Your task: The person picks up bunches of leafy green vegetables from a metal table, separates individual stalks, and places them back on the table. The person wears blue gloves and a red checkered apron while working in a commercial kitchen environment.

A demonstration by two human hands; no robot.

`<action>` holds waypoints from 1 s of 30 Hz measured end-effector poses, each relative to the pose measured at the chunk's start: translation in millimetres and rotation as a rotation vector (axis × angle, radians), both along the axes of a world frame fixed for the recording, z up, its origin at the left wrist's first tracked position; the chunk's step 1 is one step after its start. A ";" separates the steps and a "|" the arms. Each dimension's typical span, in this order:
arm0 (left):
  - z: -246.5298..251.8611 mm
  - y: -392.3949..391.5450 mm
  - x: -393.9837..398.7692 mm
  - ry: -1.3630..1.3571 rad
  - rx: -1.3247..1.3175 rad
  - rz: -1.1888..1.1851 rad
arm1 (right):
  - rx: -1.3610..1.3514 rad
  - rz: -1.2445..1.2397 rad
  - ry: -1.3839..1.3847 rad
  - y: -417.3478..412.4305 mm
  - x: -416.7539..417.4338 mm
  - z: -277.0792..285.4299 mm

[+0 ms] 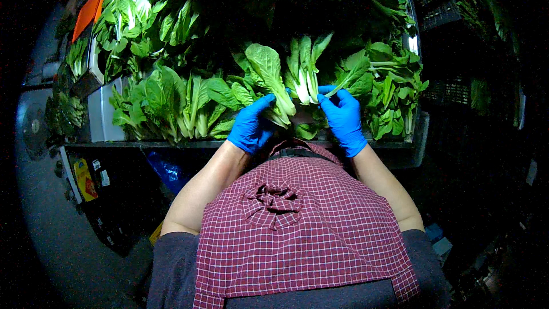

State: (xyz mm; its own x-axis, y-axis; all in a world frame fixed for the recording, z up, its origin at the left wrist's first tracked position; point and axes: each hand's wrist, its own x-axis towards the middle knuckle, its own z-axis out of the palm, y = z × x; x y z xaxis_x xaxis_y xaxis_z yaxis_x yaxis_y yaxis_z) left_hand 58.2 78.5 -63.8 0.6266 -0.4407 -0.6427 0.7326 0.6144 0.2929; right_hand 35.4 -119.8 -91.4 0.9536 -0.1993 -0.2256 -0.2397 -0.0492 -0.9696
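Both hands wear blue disposable gloves. My left hand [254,124] grips a small head of leafy greens [268,73] near its pale base, the leaves pointing up and away. Between the hands stands a bunch of white-stemmed greens [305,73], its base close to the fingers of my right hand [343,116]. That hand pinches the stalk of a single green leaf [354,75] between thumb and fingers. Left of my left hand, upright leafy greens [165,94] line the near edge of the bench. More bunched greens [388,107] lie right of my right hand.
Heaped greens [133,17] cover the back left, beside an orange panel [88,13]. A bench edge [201,143] runs in front of me. A blue plastic bag [169,171] hangs below it at left. Dark crates [446,90] stand at the right. The centre back is in deep shadow.
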 end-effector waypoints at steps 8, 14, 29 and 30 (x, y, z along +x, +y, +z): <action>-19.7 -19.1 -0.3 0.041 0.044 -0.067 | -0.086 0.160 -0.023 14.2 -5.6 -0.3; -42.9 -11.9 -3.4 0.036 -0.015 -0.095 | -0.029 0.192 0.032 10.2 -3.0 -13.8; -34.9 1.6 4.8 0.121 0.042 0.118 | 0.517 -0.135 0.192 -2.3 -6.2 -26.3; -34.0 -1.2 7.2 0.158 0.051 0.077 | 0.527 -0.129 0.187 -0.4 -6.7 -26.0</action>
State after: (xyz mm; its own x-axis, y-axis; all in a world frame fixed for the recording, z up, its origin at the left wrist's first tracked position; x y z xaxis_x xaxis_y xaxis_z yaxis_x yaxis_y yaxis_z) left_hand 65.4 77.3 -97.9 0.5463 -0.3600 -0.7563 0.7236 0.6576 0.2097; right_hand 28.7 -120.2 -117.4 0.8632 -0.1262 -0.4888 -0.3819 0.4700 -0.7958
